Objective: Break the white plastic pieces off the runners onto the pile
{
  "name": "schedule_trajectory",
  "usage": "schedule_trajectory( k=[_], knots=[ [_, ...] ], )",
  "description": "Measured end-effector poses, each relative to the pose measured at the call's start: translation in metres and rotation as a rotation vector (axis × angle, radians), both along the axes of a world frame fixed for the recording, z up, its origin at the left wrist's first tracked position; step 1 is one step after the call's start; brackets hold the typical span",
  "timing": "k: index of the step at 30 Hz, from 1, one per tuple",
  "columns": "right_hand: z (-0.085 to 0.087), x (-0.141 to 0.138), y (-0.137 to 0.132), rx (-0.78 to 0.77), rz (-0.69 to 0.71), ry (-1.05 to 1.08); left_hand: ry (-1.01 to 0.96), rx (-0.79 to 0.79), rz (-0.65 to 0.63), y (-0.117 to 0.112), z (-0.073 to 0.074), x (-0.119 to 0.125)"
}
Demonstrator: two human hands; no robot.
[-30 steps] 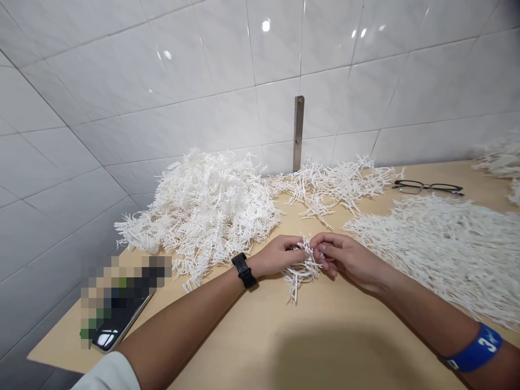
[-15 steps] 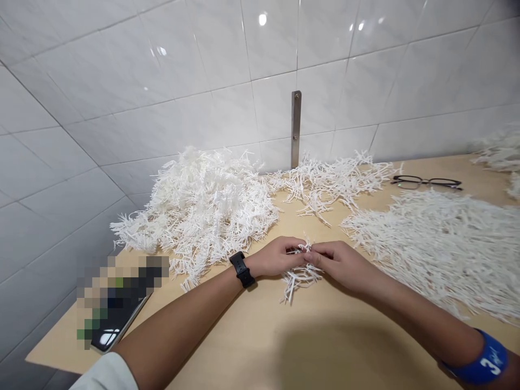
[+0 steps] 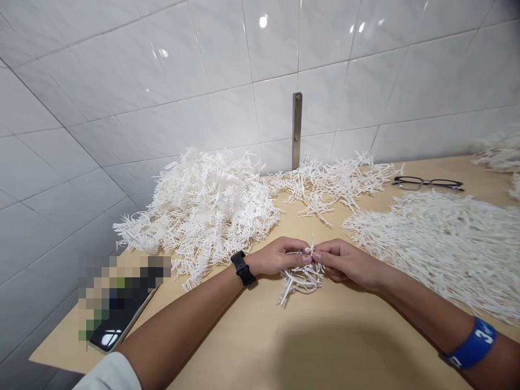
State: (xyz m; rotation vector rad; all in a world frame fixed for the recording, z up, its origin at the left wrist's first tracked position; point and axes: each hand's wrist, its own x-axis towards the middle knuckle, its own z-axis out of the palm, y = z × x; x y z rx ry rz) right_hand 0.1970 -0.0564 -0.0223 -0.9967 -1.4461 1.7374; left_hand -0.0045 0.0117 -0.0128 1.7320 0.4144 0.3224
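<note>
Two hands pinch one small white tuft [image 3: 301, 280] on a pale wooden table [image 3: 325, 346].

The left hand [image 3: 276, 257] and right hand [image 3: 349, 264] meet at the tuft, their fingers [image 3: 323, 254] drawn narrow and holding its strands between them. Beyond the tuft lie a tall white heap of strands [image 3: 199, 214] and a thinner white scatter [image 3: 329, 184]. To the tuft's right spreads one dense white mat of strands [image 3: 442, 249], with one pair of black-framed glasses [image 3: 426, 184] past it and more strands [image 3: 501, 154] at the far edge. To the tuft's left lies one smartphone [image 3: 117, 325], partly pixelated. One steel strip [image 3: 297, 130] is fixed to the tiled wall [image 3: 122, 70] beyond the tuft. The left wrist wears a black watch [image 3: 242, 268], the right a blue band [image 3: 473, 344].
</note>
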Motion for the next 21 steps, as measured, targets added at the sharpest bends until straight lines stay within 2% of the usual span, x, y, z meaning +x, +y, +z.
schedule_trajectory(
  k=[2,5,9,15,18,21],
  knots=[
    [0.001,0.002,0.000,-0.036,-0.044,0.076,-0.046,-0.080,0.036,0.001,0.000,-0.001],
    [0.004,0.007,0.002,-0.060,-0.185,0.203,-0.137,-0.231,0.109,0.003,-0.001,-0.001],
    [0.011,0.010,0.004,-0.119,-0.311,0.282,-0.166,-0.328,0.172,0.004,-0.007,0.001],
    [0.022,0.005,0.001,-0.230,-0.344,0.376,-0.135,-0.277,0.262,0.006,-0.016,0.004],
    [0.021,0.003,0.001,-0.288,-0.339,0.401,-0.108,-0.219,0.284,0.004,-0.012,0.005],
    [0.014,0.000,0.001,-0.299,-0.308,0.292,-0.077,-0.158,0.284,0.000,-0.006,0.006]
  ],
)
